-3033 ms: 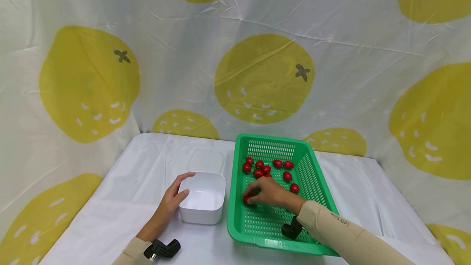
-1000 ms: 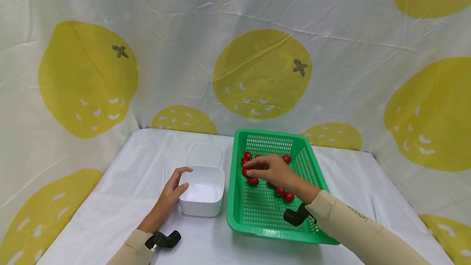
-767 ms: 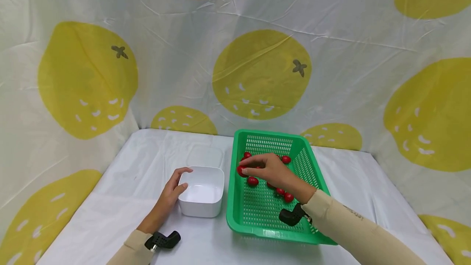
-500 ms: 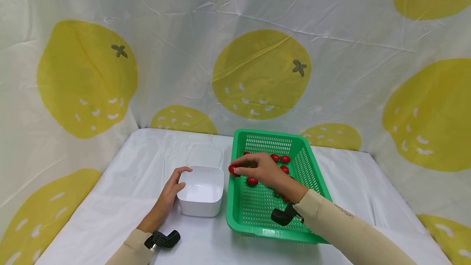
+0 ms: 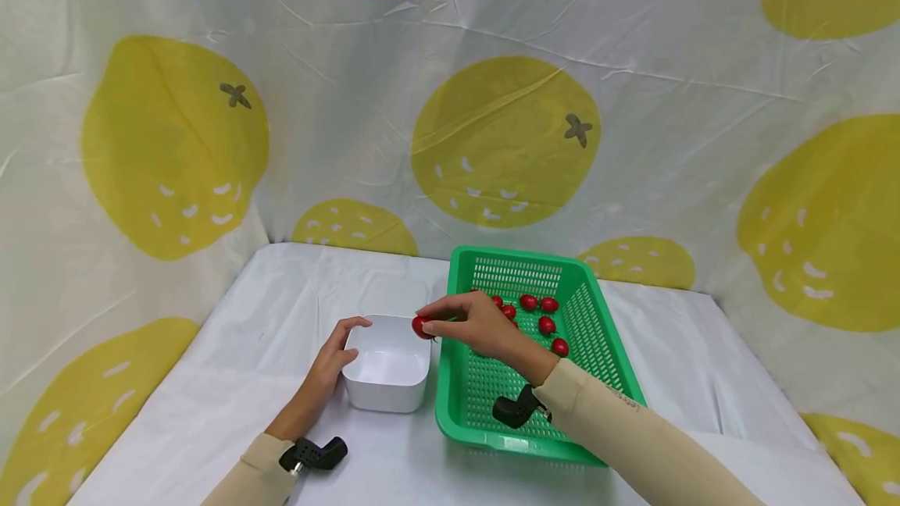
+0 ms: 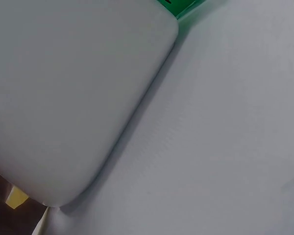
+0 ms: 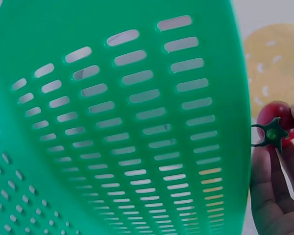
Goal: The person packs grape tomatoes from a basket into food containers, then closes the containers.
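Between the thumb and fingers of my right hand is a red cherry tomato, held over the right rim of the white square container. The right wrist view shows the tomato's green stem top close up. My left hand grips the container's left side, its thumb over the rim. No tomatoes show in the visible part of the container. Several more cherry tomatoes lie in the green plastic basket, some hidden behind my right hand and forearm.
A translucent lid lies behind the container on the white cloth. The basket stands close to the container's right side, with raised slotted walls. A lemon-print curtain hangs behind and at the sides.
My right hand has picked up a cherry tomato from the basket and carried it left, over the basket's edge to the container. My left hand stays at the container.
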Available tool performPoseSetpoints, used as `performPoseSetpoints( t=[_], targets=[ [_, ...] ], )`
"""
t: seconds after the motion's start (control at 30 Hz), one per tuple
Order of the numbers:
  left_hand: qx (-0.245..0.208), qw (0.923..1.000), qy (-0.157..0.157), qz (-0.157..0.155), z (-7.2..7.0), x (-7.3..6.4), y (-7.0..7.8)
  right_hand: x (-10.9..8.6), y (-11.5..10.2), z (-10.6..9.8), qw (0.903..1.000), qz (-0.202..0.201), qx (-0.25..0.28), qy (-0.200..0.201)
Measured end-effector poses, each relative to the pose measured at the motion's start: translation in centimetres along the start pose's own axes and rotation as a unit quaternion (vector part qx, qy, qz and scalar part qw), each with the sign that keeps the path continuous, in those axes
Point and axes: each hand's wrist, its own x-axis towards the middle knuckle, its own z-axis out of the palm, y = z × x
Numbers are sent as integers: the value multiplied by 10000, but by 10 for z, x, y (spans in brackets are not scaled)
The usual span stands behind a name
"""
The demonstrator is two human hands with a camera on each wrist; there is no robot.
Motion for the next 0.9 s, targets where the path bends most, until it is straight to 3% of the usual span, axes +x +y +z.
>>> performPoseSetpoints(
  t=[0.47, 0.9],
  targets=[
    [55, 9999, -46, -78, -1, 0, 3, 5, 11, 9, 9993, -57, 313, -213],
    [46, 10000, -43, -46, -1, 0, 1, 5, 18, 12, 9991, -377, 99, -154]
  ],
)
